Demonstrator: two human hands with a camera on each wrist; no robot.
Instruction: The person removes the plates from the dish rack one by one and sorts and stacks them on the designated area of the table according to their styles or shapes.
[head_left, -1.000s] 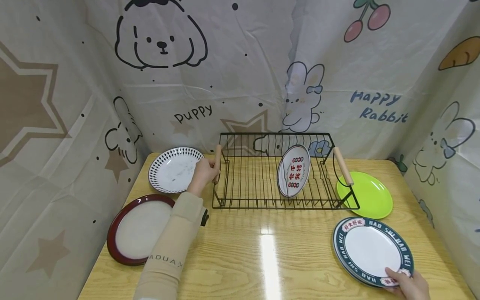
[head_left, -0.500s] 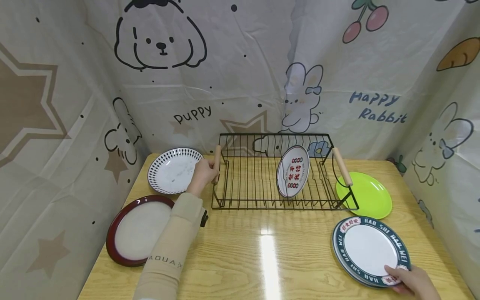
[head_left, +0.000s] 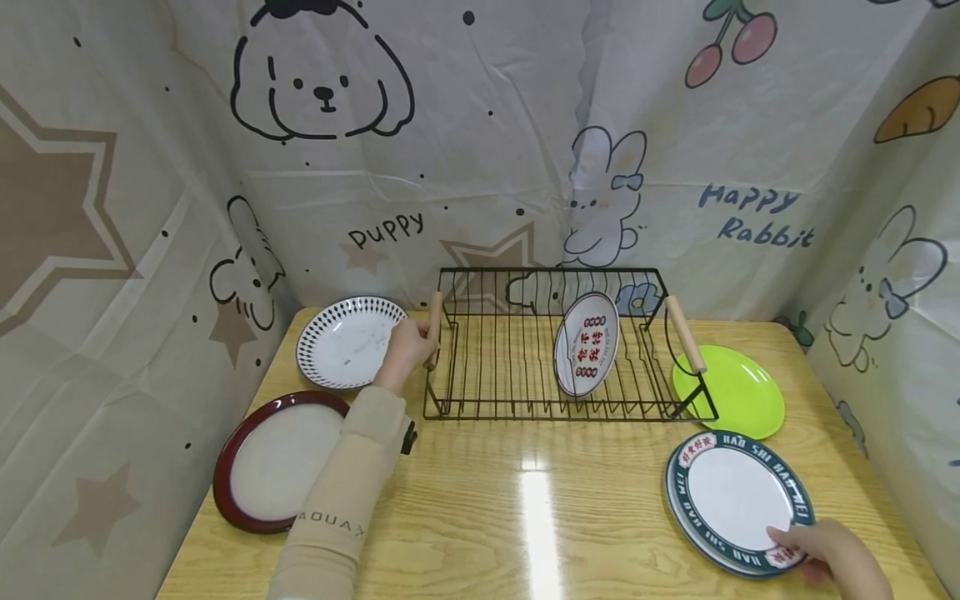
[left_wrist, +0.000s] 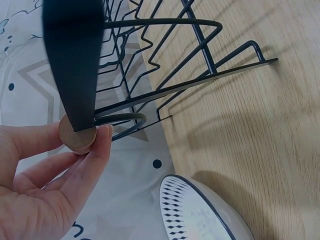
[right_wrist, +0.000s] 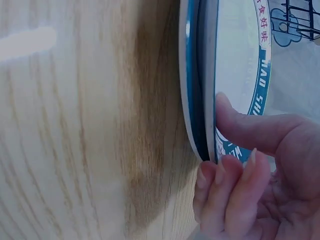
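My left hand grips the left wooden handle of a black wire dish rack. The left wrist view shows the thumb and fingers around the round end of that handle. At the lower right, my right hand pinches the near right rim of a white plate with a teal lettered border. Thumb on top, fingers under the edge, as the right wrist view shows. Beneath it lies another teal-rimmed plate, mostly hidden. A white plate with red characters stands tilted in the rack.
Left of the rack sits a white bowl-like plate with a black diamond border. Nearer, a dark-red-rimmed plate is partly behind the left sleeve. A lime green plate lies right of the rack. Printed cloth walls the wooden table.
The upper teal-rimmed plate has shifted slightly left and turned a little, baring more of the lower one. My right hand moved slightly right and up along its rim. The left hand stays put.
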